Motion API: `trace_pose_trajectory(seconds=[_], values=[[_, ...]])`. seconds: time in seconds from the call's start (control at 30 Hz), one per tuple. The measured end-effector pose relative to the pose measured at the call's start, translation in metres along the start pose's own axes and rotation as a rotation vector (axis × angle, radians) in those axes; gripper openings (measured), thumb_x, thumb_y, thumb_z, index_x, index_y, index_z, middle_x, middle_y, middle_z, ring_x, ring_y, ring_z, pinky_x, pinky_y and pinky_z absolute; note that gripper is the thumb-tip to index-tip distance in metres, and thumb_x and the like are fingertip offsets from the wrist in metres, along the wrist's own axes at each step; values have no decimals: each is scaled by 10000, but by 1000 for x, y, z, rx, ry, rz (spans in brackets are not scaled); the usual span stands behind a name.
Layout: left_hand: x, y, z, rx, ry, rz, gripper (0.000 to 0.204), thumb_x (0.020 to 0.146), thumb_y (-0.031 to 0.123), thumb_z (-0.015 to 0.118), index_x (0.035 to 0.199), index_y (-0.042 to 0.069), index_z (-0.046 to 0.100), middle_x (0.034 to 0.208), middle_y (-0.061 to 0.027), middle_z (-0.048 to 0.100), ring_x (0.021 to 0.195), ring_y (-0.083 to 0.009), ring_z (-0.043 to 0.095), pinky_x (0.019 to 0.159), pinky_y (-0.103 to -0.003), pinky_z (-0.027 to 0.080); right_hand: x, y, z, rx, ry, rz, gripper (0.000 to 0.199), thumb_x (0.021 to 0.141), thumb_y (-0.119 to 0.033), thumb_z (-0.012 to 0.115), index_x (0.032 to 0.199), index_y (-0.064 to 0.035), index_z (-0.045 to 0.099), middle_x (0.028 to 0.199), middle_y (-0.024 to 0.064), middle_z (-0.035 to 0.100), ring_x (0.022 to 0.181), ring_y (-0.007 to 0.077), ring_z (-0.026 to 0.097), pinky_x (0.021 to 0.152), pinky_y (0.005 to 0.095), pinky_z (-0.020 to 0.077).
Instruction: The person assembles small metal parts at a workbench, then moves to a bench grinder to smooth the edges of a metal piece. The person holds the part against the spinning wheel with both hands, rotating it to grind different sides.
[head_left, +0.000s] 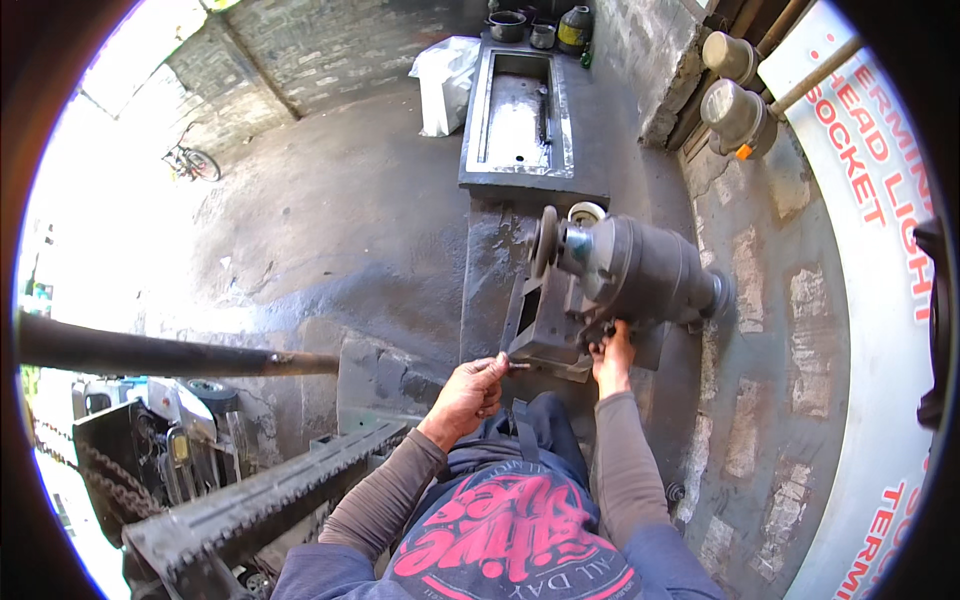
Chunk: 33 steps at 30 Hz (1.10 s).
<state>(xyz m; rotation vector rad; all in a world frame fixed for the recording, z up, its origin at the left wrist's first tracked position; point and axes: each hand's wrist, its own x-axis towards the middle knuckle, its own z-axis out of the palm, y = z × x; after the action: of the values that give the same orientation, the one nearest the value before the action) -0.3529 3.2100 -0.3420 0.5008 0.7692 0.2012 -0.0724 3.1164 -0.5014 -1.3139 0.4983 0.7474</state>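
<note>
A grey bench grinder (pixel 650 270) stands in front of me on a metal stand (pixel 548 345). Its round wheel (pixel 544 243) is at the left end. My left hand (pixel 468 398) is closed in a pinch on a small, thin metal piece (pixel 517 366), just left of the stand's near edge. Up against the lower near side of the grinder's motor body, my right hand (pixel 612 362) has its fingers curled at a small dark part. The grinder's underside hides what those fingers grip, if anything.
Beyond the grinder, a sink (pixel 520 110) is set in a dark counter with pots (pixel 507 26); a white sack (pixel 446 85) stands beside it. A thick pole (pixel 180 348) and a toothed metal beam (pixel 270 490) lie left. A brick wall and white signboard (pixel 850 130) bound the right.
</note>
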Motion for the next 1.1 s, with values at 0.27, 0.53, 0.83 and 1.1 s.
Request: trace_pose_trajectory(seconds=[0.27,0.53,0.83,1.1], values=[[73,37,-18,26,-18,-100,264,1044,349,590,862,160,559,580,105,312,467,-30,241,426,-231,229,-162,1,57,-483,-503,-252,212,962,-120,697,1116,25,696,786,-1,614,595,57,521,531,217,410],[107,44,-13,-19,-35,-105,311,1035,383,595,985,83,658,589,93,374,459,-26,275,424,-228,244,-142,-6,98,-346,-479,-197,139,974,-93,670,1028,35,663,726,16,597,562,83,518,527,242,420],[128,41,-22,-260,-31,-67,215,1050,280,584,902,125,569,636,79,388,480,-28,284,428,-201,270,-125,-4,118,-269,-440,-78,168,976,-90,664,1052,59,648,733,45,617,539,105,517,510,267,413],[143,35,-19,-410,-2,-75,199,1047,259,589,901,133,541,632,75,360,492,-39,275,426,-219,260,-115,-1,129,-138,-412,3,155,956,-41,661,1046,85,669,744,51,613,549,108,493,523,265,403]])
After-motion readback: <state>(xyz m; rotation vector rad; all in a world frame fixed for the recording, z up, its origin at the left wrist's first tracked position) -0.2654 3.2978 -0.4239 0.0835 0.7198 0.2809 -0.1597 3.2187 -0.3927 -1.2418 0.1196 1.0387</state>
